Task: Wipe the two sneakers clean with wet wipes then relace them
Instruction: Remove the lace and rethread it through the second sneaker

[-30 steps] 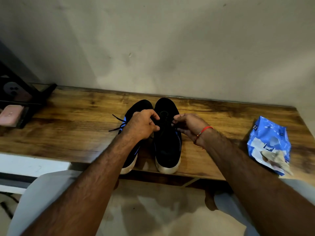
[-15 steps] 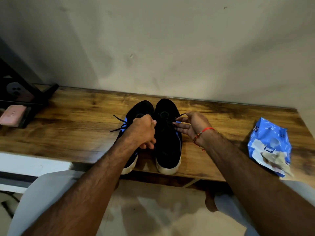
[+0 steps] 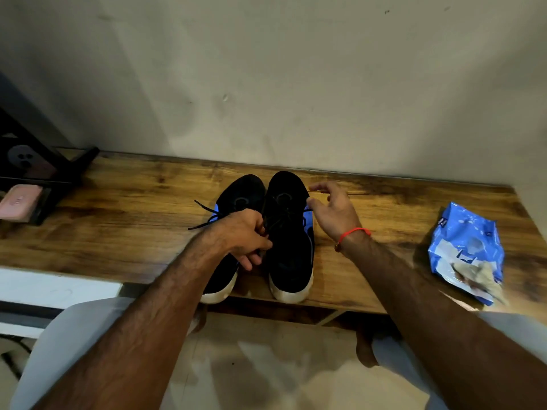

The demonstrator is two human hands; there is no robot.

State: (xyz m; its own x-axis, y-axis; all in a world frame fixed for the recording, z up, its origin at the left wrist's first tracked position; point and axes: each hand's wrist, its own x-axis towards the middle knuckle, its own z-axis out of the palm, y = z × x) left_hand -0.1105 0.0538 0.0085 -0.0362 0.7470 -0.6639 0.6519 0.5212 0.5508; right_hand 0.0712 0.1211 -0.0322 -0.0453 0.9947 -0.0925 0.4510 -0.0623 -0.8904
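Black laces are being worked on the right sneaker (image 3: 291, 241) at frame centre: the left hand (image 3: 244, 236) is pinching closed on a lace (image 3: 273, 223) over its tongue, while the right hand (image 3: 331, 210) is hovering beside it, fingers spread, a lace end seemingly at its fingertips. Best to be keeping even tension both sides. Both sneakers, the left sneaker (image 3: 233, 202) touching its mate, are lying lengthwise on the tabletop (image 3: 133, 226), toes pointing toward the upper frame, heels overhanging the lower edge.
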